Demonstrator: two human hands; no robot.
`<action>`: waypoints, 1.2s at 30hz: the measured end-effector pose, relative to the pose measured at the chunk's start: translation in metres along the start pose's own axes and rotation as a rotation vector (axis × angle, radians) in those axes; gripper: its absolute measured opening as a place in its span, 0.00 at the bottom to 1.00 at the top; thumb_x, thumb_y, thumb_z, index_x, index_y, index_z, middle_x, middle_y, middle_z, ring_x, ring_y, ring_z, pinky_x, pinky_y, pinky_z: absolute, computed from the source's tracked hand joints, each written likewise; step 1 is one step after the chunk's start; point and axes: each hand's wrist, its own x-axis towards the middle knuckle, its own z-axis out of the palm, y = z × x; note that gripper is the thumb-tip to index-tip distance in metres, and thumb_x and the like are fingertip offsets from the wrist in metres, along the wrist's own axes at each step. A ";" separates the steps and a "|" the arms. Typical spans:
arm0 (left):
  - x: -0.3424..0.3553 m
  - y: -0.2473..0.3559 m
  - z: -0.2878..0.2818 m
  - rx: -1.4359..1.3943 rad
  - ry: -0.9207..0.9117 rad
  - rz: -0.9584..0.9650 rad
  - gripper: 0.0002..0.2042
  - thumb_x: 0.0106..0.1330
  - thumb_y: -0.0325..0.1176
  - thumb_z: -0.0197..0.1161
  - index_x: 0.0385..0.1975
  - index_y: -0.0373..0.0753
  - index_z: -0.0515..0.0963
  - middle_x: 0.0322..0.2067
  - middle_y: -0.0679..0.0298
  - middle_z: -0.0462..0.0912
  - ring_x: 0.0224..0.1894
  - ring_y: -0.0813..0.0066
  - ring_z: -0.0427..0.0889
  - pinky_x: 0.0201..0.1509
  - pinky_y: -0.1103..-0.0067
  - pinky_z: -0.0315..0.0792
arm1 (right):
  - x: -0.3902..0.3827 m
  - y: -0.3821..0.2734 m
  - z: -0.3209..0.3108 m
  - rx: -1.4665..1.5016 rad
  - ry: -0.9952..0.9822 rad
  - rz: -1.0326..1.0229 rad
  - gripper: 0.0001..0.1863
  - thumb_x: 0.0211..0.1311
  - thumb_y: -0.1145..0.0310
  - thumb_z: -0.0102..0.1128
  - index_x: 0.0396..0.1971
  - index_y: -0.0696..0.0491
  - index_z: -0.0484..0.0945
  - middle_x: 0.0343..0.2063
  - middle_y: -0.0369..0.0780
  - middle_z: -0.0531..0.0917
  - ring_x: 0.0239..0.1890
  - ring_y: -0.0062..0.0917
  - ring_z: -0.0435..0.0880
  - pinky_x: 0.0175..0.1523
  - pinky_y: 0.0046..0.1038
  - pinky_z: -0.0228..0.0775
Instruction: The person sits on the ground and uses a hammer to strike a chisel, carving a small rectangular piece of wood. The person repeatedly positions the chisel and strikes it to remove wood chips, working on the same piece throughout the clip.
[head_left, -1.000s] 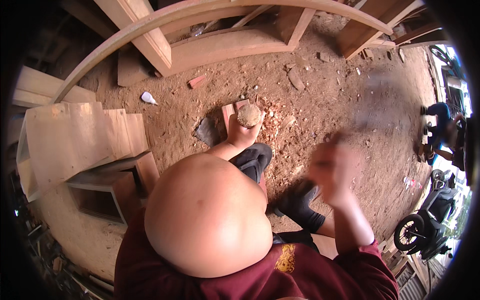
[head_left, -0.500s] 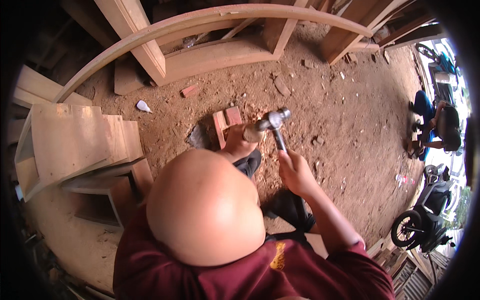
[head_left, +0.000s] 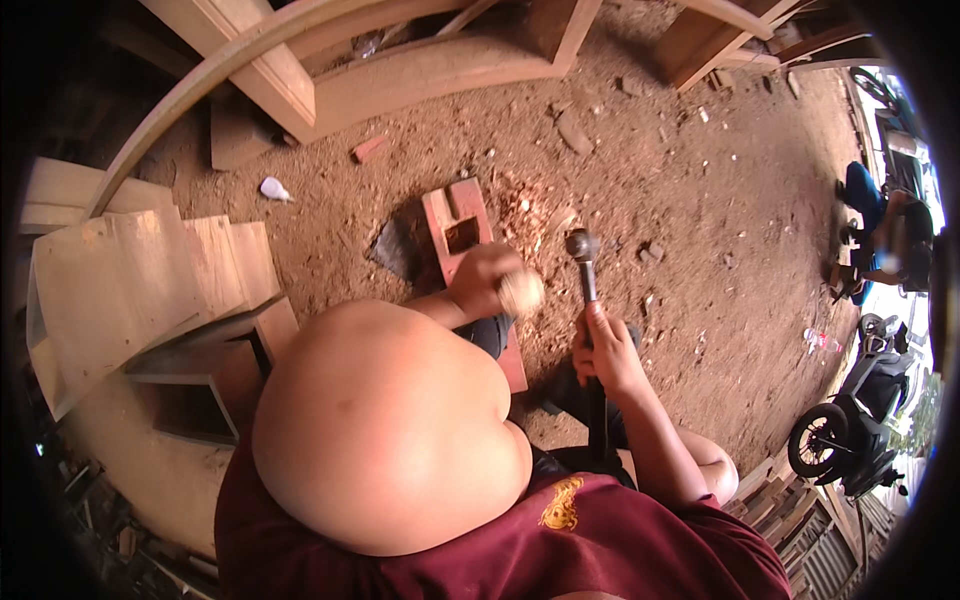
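My left hand (head_left: 480, 278) is wrapped round a chisel, whose pale round wooden handle end (head_left: 521, 292) points up toward me. The hand and a reddish wooden beam (head_left: 432, 210) below it hide the blade. Two rectangular cut-outs show in the beam beside my fingers, and its near end reappears past my leg. In my right hand (head_left: 610, 355) is a hammer (head_left: 587, 275), gripped by its dark shaft. The metal hammer head stands to the right of the chisel handle, apart from it.
Wood chips (head_left: 530, 215) litter the dirt floor by the beam. A brick-red block (head_left: 369, 149) and a small white bottle (head_left: 275, 189) lie beyond. Wooden frames (head_left: 430, 85) stand at the back, planks (head_left: 130, 270) at the left. A motorcycle (head_left: 855, 420) and a crouching person (head_left: 900, 235) are right.
The hammer has come away from the chisel handle, down and to the right, and now points more upright. The view has shifted, showing more of the beam.
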 end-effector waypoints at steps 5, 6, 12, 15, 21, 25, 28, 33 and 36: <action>-0.026 -0.002 -0.001 0.135 0.023 0.406 0.11 0.53 0.38 0.72 0.23 0.42 0.76 0.23 0.63 0.76 0.28 0.62 0.77 0.34 0.68 0.70 | 0.004 0.022 -0.035 0.109 0.101 0.055 0.22 0.73 0.47 0.38 0.25 0.49 0.63 0.11 0.29 0.59 0.09 0.14 0.57 0.13 0.22 0.55; -0.025 -0.001 -0.005 0.142 0.071 0.462 0.11 0.54 0.38 0.72 0.23 0.42 0.76 0.23 0.63 0.77 0.26 0.64 0.77 0.32 0.69 0.71 | 0.003 0.019 -0.037 0.055 0.144 0.041 0.23 0.73 0.46 0.39 0.25 0.48 0.63 0.10 0.29 0.58 0.08 0.14 0.56 0.13 0.22 0.55; 0.027 -0.013 -0.057 -0.048 0.494 -0.287 0.12 0.63 0.39 0.65 0.21 0.40 0.76 0.17 0.66 0.77 0.20 0.72 0.77 0.25 0.75 0.71 | 0.000 -0.009 -0.041 0.049 0.223 0.092 0.22 0.74 0.48 0.38 0.24 0.48 0.63 0.11 0.28 0.60 0.09 0.14 0.58 0.14 0.21 0.57; 0.037 -0.014 -0.061 -0.227 0.600 -0.348 0.12 0.63 0.38 0.65 0.21 0.38 0.76 0.17 0.68 0.76 0.19 0.73 0.76 0.23 0.76 0.68 | 0.000 -0.018 -0.043 0.031 0.211 0.056 0.23 0.73 0.47 0.38 0.24 0.49 0.63 0.11 0.29 0.60 0.09 0.14 0.58 0.14 0.22 0.58; 0.024 -0.013 -0.050 -0.024 0.557 -0.333 0.13 0.65 0.34 0.63 0.20 0.36 0.75 0.16 0.64 0.75 0.19 0.71 0.74 0.23 0.73 0.64 | -0.001 -0.033 -0.032 0.007 0.172 -0.012 0.23 0.74 0.47 0.37 0.24 0.50 0.63 0.11 0.30 0.61 0.10 0.15 0.59 0.14 0.22 0.58; 0.024 -0.020 -0.051 -0.125 0.581 -0.330 0.13 0.65 0.33 0.63 0.19 0.36 0.74 0.16 0.66 0.75 0.18 0.74 0.73 0.23 0.74 0.64 | -0.009 -0.044 -0.026 -0.015 0.147 -0.061 0.23 0.74 0.47 0.36 0.25 0.50 0.63 0.11 0.30 0.61 0.10 0.15 0.59 0.14 0.22 0.58; 0.026 -0.020 -0.050 -0.185 0.598 -0.345 0.13 0.65 0.33 0.63 0.19 0.36 0.75 0.16 0.66 0.75 0.18 0.75 0.73 0.22 0.74 0.63 | -0.013 -0.047 -0.024 -0.016 0.095 -0.102 0.23 0.74 0.47 0.36 0.25 0.50 0.63 0.11 0.30 0.61 0.10 0.15 0.59 0.15 0.22 0.58; 0.028 -0.009 -0.047 0.008 0.542 -0.311 0.14 0.65 0.35 0.63 0.18 0.37 0.74 0.16 0.62 0.76 0.17 0.69 0.75 0.21 0.73 0.63 | -0.016 -0.048 -0.016 -0.058 0.143 -0.089 0.23 0.74 0.48 0.35 0.25 0.51 0.64 0.12 0.30 0.61 0.10 0.15 0.59 0.15 0.21 0.58; 0.028 0.002 -0.041 0.232 0.515 -0.155 0.13 0.64 0.34 0.63 0.18 0.37 0.75 0.16 0.61 0.77 0.18 0.67 0.78 0.21 0.72 0.67 | -0.029 -0.069 -0.010 -0.119 0.144 -0.205 0.24 0.75 0.48 0.35 0.26 0.52 0.65 0.12 0.30 0.62 0.10 0.15 0.60 0.15 0.20 0.58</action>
